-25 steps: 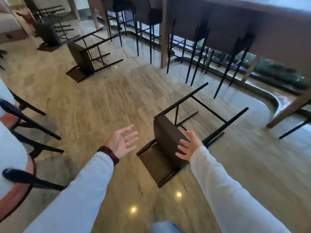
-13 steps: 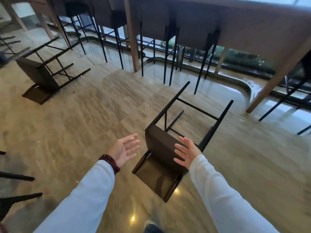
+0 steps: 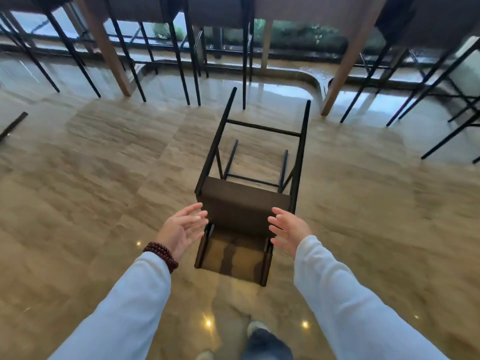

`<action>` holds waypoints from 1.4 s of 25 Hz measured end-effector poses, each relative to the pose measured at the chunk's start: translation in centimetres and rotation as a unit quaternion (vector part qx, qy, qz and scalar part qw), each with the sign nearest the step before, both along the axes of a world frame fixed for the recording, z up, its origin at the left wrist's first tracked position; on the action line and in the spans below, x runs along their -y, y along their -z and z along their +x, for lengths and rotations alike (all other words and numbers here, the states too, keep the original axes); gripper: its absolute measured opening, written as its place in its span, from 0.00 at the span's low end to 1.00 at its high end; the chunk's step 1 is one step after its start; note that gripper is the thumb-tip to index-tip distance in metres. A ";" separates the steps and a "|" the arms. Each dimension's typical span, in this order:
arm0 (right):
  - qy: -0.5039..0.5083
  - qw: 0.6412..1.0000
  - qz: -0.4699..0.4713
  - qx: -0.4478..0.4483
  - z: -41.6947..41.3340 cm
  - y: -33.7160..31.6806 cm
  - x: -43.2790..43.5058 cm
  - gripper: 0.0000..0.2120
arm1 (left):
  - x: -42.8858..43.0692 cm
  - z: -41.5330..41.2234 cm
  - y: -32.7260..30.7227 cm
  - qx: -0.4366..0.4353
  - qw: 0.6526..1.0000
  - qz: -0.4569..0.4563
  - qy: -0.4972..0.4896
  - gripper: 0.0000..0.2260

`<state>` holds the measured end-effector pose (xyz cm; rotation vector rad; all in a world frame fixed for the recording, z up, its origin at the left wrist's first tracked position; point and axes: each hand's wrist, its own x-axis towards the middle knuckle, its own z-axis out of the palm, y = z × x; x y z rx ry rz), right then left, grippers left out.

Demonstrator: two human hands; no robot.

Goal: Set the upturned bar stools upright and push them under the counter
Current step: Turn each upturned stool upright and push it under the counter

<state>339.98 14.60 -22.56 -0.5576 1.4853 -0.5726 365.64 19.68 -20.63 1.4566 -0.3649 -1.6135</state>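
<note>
Stool: we see a tipped-over bar stool with a dark brown upholstered seat and thin black metal legs (image 3: 244,203) lying on its back in the middle of the floor; its backrest lies flat on the floor nearest us, the seat slab stands on edge, and the four straight legs, joined by slim crossbars, run away from us toward the surface.
Left hand: our left hand (image 3: 181,227) is spread wide, palm turned inward, fingers slightly curled; it hovers just beside the left edge of the seat and holds nothing; whether a fingertip touches the seat we cannot tell.
Right hand: our right hand (image 3: 289,227) is likewise spread, palm inward, empty, just beside the seat's right edge.
Sleeves: both arms wear loose pale blue-white fabric sleeves (image 3: 345,294); a dark red beaded bracelet (image 3: 161,255) wraps the left wrist.
Floor: glossy beige stone floor with wavy brown veining (image 3: 104,178); it mirrors small ceiling lights and the stool's backrest.
Surface: a long high surface with slanted brown wooden supports (image 3: 104,48) spans the top of the view.
Other stools: upright stools with dark seats and black rod legs (image 3: 181,48) stand tucked beneath it.
Beyond: window glass with blurred green foliage (image 3: 298,35) shows behind the legs.
</note>
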 end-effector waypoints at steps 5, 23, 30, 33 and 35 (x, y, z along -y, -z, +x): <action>0.062 0.998 0.020 -0.028 0.3 11.6 -1.3 0.10 | 0.4 1.1 11.3 0.011 1.000 0.026 0.005 0.13; 0.080 0.981 0.035 -0.171 -0.9 62.1 -0.9 0.15 | 2.8 0.8 59.6 0.035 0.992 0.118 -0.017 0.15; 0.082 0.969 0.007 -0.233 -2.6 64.8 -1.6 0.18 | 2.8 -0.2 64.2 0.046 0.986 0.159 -0.020 0.11; 0.041 0.961 0.029 -0.270 -2.8 65.6 -2.1 0.23 | 2.5 0.3 65.7 0.053 0.978 0.196 -0.052 0.06; -0.007 0.962 0.051 -0.269 -2.6 66.7 -2.5 0.25 | 2.1 0.7 66.4 0.058 0.973 0.208 -0.079 0.10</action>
